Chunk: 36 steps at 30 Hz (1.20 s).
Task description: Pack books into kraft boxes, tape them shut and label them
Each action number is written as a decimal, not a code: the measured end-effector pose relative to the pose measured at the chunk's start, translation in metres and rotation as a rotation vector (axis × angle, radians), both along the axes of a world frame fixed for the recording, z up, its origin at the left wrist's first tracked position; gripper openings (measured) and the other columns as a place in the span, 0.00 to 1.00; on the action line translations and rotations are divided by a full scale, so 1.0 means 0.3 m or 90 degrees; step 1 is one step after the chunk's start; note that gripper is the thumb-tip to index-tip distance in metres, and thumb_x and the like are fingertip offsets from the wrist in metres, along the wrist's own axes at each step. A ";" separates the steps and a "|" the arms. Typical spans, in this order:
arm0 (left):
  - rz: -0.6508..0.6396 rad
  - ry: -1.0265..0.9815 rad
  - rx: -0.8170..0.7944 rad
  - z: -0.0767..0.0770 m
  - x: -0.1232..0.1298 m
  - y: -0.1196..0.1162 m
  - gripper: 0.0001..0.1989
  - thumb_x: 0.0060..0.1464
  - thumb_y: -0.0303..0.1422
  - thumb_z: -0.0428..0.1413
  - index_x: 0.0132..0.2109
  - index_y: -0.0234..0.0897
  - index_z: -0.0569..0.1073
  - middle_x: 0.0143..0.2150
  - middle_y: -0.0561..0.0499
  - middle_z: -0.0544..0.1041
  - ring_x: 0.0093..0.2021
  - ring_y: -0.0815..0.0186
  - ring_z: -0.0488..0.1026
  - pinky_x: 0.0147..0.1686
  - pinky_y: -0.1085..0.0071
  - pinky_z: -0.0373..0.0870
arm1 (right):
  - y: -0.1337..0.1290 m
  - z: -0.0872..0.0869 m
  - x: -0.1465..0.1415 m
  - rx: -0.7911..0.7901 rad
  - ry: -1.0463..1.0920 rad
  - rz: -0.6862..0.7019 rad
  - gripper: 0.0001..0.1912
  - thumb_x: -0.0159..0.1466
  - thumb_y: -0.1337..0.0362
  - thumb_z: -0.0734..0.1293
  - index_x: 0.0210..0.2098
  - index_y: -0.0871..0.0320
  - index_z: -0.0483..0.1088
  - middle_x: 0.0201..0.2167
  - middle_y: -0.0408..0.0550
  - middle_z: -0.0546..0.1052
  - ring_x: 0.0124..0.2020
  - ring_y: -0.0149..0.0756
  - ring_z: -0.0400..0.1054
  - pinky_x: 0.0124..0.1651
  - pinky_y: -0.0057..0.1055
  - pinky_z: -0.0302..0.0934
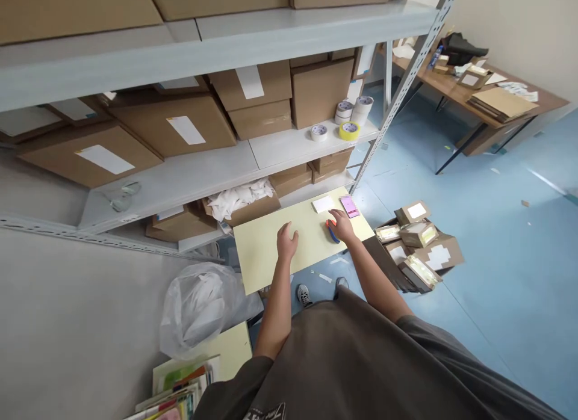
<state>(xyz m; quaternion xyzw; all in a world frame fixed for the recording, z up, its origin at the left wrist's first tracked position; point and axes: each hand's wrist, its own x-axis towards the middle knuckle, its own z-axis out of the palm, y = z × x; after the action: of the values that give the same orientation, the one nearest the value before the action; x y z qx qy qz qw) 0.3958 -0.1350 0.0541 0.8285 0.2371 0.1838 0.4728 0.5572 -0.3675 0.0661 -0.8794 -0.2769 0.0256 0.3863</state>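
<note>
- The two hands are well apart near the centre of the frame, both over the pale yellow surface (262, 251).
- The left hand (287, 243), just left of the right one, is half open, thumb set off from the fingers; it grips nothing that shows. Whether it touches the surface, I cannot tell.
- The right hand (342, 225), right of centre, is curled at a blue and orange-red tool (334, 234) toward the right part of the surface. The hand covers part of this tool, so a firm grip or a mere touch cannot be told apart.
- The handling of the tool looks to be at its start or its end; this moment alone does not settle which.
- A white block (323, 204) and a phone (349, 206) with a pink screen lie above the right hand in the frame, neither held; no work on them shows under way.
- What looks done: an open carton (453, 251) at the right of the frame holds several small boxes (419, 234), apparently already put in. Whether each is sealed is too small to tell.
- Tape rolls (360, 114) sit on the shelf, upper right of centre, out of use.
</note>
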 end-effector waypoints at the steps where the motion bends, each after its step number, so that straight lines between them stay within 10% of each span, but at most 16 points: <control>1: -0.014 0.007 -0.007 -0.013 0.004 -0.010 0.25 0.64 0.37 0.61 0.67 0.41 0.75 0.68 0.40 0.74 0.72 0.50 0.65 0.76 0.52 0.57 | -0.016 -0.016 -0.005 -0.010 0.005 -0.012 0.25 0.69 0.61 0.66 0.64 0.56 0.74 0.64 0.59 0.75 0.68 0.55 0.64 0.70 0.55 0.61; 12: -0.061 0.101 -0.059 -0.162 0.004 -0.266 0.23 0.62 0.33 0.60 0.63 0.41 0.78 0.65 0.40 0.77 0.68 0.50 0.70 0.73 0.51 0.63 | -0.145 -0.395 0.023 -0.065 0.199 -0.072 0.07 0.66 0.61 0.70 0.43 0.54 0.78 0.47 0.58 0.80 0.56 0.54 0.72 0.61 0.47 0.66; 19: -0.068 0.168 -0.057 -0.295 -0.043 -0.406 0.23 0.62 0.31 0.59 0.64 0.41 0.78 0.65 0.41 0.78 0.67 0.52 0.72 0.71 0.53 0.67 | -0.118 -0.594 0.028 -0.134 0.298 -0.091 0.17 0.64 0.64 0.73 0.53 0.58 0.74 0.51 0.62 0.79 0.59 0.55 0.71 0.65 0.48 0.60; 26: -0.094 0.234 -0.063 -0.272 -0.030 -0.476 0.24 0.65 0.30 0.56 0.66 0.41 0.75 0.66 0.42 0.77 0.67 0.55 0.74 0.66 0.55 0.73 | -0.138 -0.507 0.065 -0.420 0.329 -0.035 0.22 0.74 0.65 0.61 0.64 0.69 0.67 0.55 0.69 0.79 0.55 0.54 0.75 0.56 0.40 0.63; 36: -0.020 0.099 -0.110 0.014 0.135 -0.334 0.18 0.68 0.31 0.56 0.62 0.37 0.78 0.63 0.38 0.80 0.62 0.56 0.78 0.60 0.59 0.77 | -0.211 -0.203 0.084 -0.155 0.050 0.128 0.20 0.73 0.58 0.63 0.61 0.56 0.65 0.53 0.61 0.80 0.48 0.49 0.75 0.51 0.43 0.68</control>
<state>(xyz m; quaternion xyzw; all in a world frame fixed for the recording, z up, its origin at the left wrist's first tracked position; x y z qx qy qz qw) 0.4363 -0.2351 0.0584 0.8001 0.2752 0.0904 0.5252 0.5823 -0.4307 0.0050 -0.8861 -0.3429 0.1317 0.2826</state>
